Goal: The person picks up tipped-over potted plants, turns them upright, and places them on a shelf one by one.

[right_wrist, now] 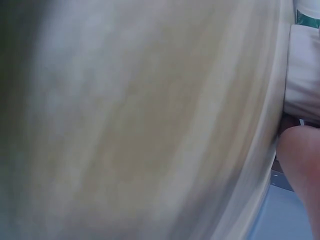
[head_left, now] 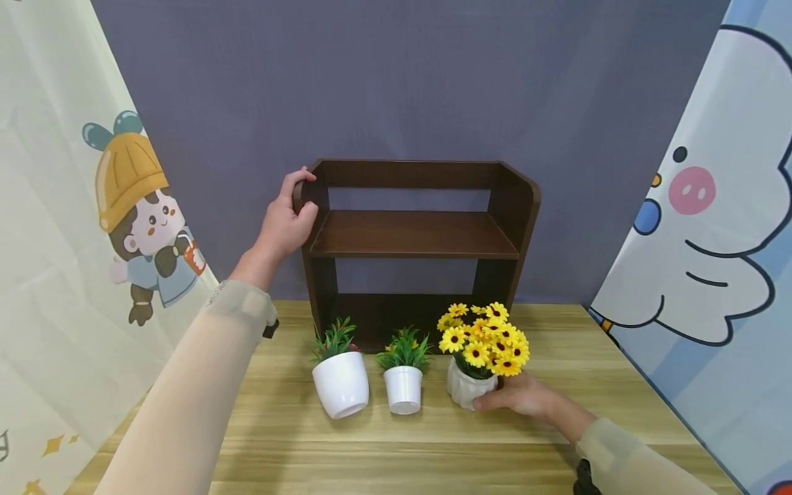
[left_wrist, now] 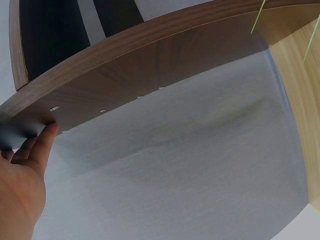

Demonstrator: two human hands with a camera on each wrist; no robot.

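Observation:
My left hand [head_left: 287, 221] grips the upper left side panel of a dark brown two-tier wooden shelf [head_left: 414, 234]. In the left wrist view, the fingers [left_wrist: 46, 145] lie against the panel's outer face. Low in front of the shelf's right end, my right hand [head_left: 526, 397] holds a whitish ribbed flowerpot [head_left: 464, 386] of yellow daisy-like flowers [head_left: 485, 340]. Its thumb lies along the pot's lower side, while the other fingers are mostly hidden behind. The right wrist view catches only the thumb [right_wrist: 302, 160] and part of the pot at its right edge.
Left of the flowers stand a small white pot [head_left: 404, 390] with a green plant and a larger, tilted white pot [head_left: 342, 385] with another. All are on a wood-grain table [head_left: 371, 460]. A grey-blue cloth [head_left: 408, 82] hangs behind, with printed cartoon curtains at both sides.

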